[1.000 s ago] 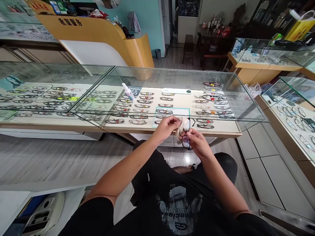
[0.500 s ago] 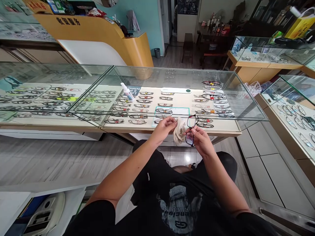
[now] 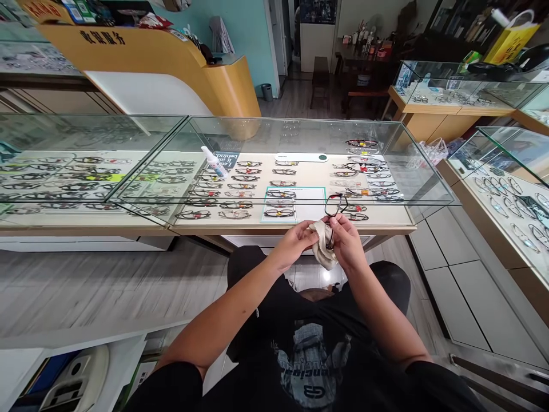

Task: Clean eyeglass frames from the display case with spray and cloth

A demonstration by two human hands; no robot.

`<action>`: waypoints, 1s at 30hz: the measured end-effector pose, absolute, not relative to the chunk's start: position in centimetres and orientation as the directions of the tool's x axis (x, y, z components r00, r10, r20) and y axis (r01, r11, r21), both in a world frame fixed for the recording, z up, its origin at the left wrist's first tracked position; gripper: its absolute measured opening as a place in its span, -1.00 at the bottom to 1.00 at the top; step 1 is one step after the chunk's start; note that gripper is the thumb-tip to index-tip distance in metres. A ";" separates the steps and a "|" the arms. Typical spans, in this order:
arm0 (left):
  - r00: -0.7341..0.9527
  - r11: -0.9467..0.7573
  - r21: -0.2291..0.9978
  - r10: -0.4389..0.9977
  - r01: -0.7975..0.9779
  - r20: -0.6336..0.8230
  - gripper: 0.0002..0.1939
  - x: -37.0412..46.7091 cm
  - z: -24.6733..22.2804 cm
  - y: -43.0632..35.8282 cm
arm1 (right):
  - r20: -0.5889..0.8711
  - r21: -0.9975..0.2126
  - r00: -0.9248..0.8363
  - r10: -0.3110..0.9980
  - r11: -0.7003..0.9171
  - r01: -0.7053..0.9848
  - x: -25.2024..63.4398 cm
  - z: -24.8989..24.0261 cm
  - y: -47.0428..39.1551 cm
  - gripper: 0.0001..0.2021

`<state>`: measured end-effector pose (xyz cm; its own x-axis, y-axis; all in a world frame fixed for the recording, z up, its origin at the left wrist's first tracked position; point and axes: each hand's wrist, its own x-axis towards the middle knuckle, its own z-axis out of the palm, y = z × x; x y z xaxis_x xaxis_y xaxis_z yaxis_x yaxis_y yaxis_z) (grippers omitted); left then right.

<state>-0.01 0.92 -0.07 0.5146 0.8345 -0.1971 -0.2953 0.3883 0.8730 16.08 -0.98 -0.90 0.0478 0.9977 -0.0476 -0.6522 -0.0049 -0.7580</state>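
Probably light, stiff and fragile, the black-rimmed, clear-lensed eyeglasses (image 3: 335, 205) want holding by the frame, the right hand (image 3: 347, 240) pinching them near the glass display table's (image 3: 240, 231) front edge, the left hand (image 3: 295, 245) pinching a soft beige cloth (image 3: 325, 254).

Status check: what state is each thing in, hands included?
Glasses: held, upper lens uncovered, lower lens hidden
Cloth: bunched against the glasses
Left hand: pinching the cloth
Right hand: gripping the glasses
White bottle: unheld, nozzle unclear
Display frames: laid out in rows
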 end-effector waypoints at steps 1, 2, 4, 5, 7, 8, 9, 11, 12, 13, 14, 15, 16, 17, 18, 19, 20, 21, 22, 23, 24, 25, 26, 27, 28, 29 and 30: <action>0.521 0.395 0.869 0.830 -0.299 -0.198 -0.40 0.1 -0.1 0.8 | -0.047 -0.760 0.053 0.997 -0.001 -0.650 16.0 -0.9 -1.0 -0.66; 0.526 0.406 0.863 0.825 -0.300 -0.205 -0.39 0.1 -0.1 0.7 | -0.046 -0.763 0.060 0.997 0.004 -0.646 16.0 -0.9 -1.0 -0.66; 0.540 0.444 0.841 0.810 -0.310 -0.229 -0.38 0.1 0.0 0.5 | -0.043 -0.770 0.075 0.996 0.015 -0.637 16.0 -0.9 -1.0 -0.65; 0.550 0.470 0.821 0.799 -0.323 -0.242 -0.38 0.1 0.1 0.4 | -0.040 -0.774 0.084 0.996 0.022 -0.633 16.0 -1.0 -1.0 -0.65; 0.568 0.514 0.780 0.782 -0.358 -0.256 -0.43 0.0 0.3 0.3 | -0.033 -0.782 0.097 0.995 0.034 -0.623 16.1 -1.0 -1.0 -0.65; 0.572 0.525 0.767 0.778 -0.368 -0.259 -0.44 0.0 0.4 0.3 | -0.031 -0.784 0.099 0.995 0.037 -0.619 16.2 -1.0 -1.0 -0.65; 0.573 0.527 0.767 0.778 -0.368 -0.260 -0.45 -0.1 0.5 0.3 | -0.029 -0.785 0.099 0.995 0.039 -0.618 16.2 -1.0 -1.0 -0.65; 0.564 0.505 0.794 0.784 -0.338 -0.259 -0.42 0.1 0.5 0.3 | -0.030 -0.783 0.093 0.995 0.034 -0.621 16.2 -1.0 -1.1 -0.66; 0.559 0.489 0.813 0.788 -0.316 -0.257 -0.39 0.2 0.5 0.3 | -0.032 -0.781 0.088 0.996 0.029 -0.623 16.2 -1.0 -1.1 -0.66; 0.554 0.473 0.829 0.793 -0.299 -0.253 -0.37 0.3 0.4 0.3 | -0.033 -0.780 0.084 0.996 0.027 -0.625 16.1 -1.0 -1.2 -0.67; 0.551 0.459 0.840 0.797 -0.288 -0.247 -0.34 0.4 0.2 0.4 | -0.030 -0.780 0.080 0.996 0.026 -0.625 16.1 -1.0 -1.2 -0.67; 0.548 0.450 0.847 0.801 -0.283 -0.243 -0.33 0.6 0.1 0.4 | -0.025 -0.779 0.078 0.997 0.029 -0.626 16.1 -1.0 -1.2 -0.68; 0.546 0.445 0.851 0.802 -0.279 -0.241 -0.33 0.7 -0.1 0.4 | -0.018 -0.778 0.078 0.997 0.035 -0.627 16.0 -1.1 -1.2 -0.69; 0.543 0.441 0.853 0.805 -0.278 -0.240 -0.33 0.9 -0.2 0.4 | -0.009 -0.776 0.079 0.997 0.043 -0.630 16.0 -1.1 -1.2 -0.70; 0.539 0.438 0.855 0.808 -0.279 -0.238 -0.35 1.0 -0.3 0.3 | 0.000 -0.772 0.083 0.997 0.052 -0.633 16.0 -1.2 -1.2 -0.70; 0.534 0.434 0.855 0.812 -0.283 -0.235 -0.38 1.2 -0.3 0.2 | 0.006 -0.769 0.088 0.996 0.061 -0.636 16.0 -1.3 -1.2 -0.71; 0.532 0.433 0.854 0.814 -0.289 -0.232 -0.40 1.3 -0.3 0.1 | 0.012 -0.768 0.093 0.996 0.068 -0.637 16.1 -1.3 -1.2 -0.71; 0.529 0.432 0.850 0.817 -0.300 -0.228 -0.43 1.5 -0.3 0.0 | 0.018 -0.767 0.097 0.995 0.076 -0.637 16.1 -1.4 -1.2 -0.72; 0.531 0.436 0.845 0.817 -0.311 -0.226 -0.44 1.6 -0.2 -0.1 | 0.024 -0.769 0.097 0.995 0.081 -0.635 16.1 -1.4 -1.3 -0.72; 0.535 0.443 0.838 0.814 -0.319 -0.226 -0.44 1.8 -0.1 -0.2 | 0.030 -0.771 0.095 0.995 0.084 -0.631 16.2 -1.5 -1.3 -0.73; 0.536 0.448 0.832 0.813 -0.327 -0.227 -0.44 1.9 0.1 -0.3 | 0.037 -0.774 0.092 0.995 0.087 -0.628 16.2 -1.5 -1.4 -0.74; 0.532 0.449 0.829 0.815 -0.333 -0.228 -0.43 2.0 0.2 -0.4 | 0.041 -0.776 0.088 0.995 0.088 -0.625 16.3 -1.5 -1.4 -0.75; 0.527 0.450 0.829 0.818 -0.333 -0.232 -0.42 2.0 0.3 -0.5 | 0.042 -0.778 0.086 0.995 0.087 -0.622 16.4 -1.6 -1.5 -0.76; 0.521 0.451 0.829 0.819 -0.331 -0.238 -0.41 2.0 0.3 -0.6 | 0.038 -0.779 0.087 0.995 0.084 -0.621 16.5 -1.6 -1.5 -0.76; 0.514 0.453 0.829 0.822 -0.327 -0.247 -0.40 1.9 0.4 -0.6 | 0.030 -0.779 0.093 0.995 0.082 -0.622 16.6 -1.6 -1.5 -0.76; 0.503 0.456 0.829 0.825 -0.323 -0.258 -0.39 1.8 0.3 -0.6 | 0.020 -0.776 0.101 0.995 0.079 -0.626 16.8 -1.6 -1.4 -0.75; 0.485 0.457 0.831 0.831 -0.318 -0.271 -0.38 1.7 0.3 -0.6 | 0.009 -0.773 0.112 0.994 0.077 -0.630 16.9 -1.5 -1.4 -0.75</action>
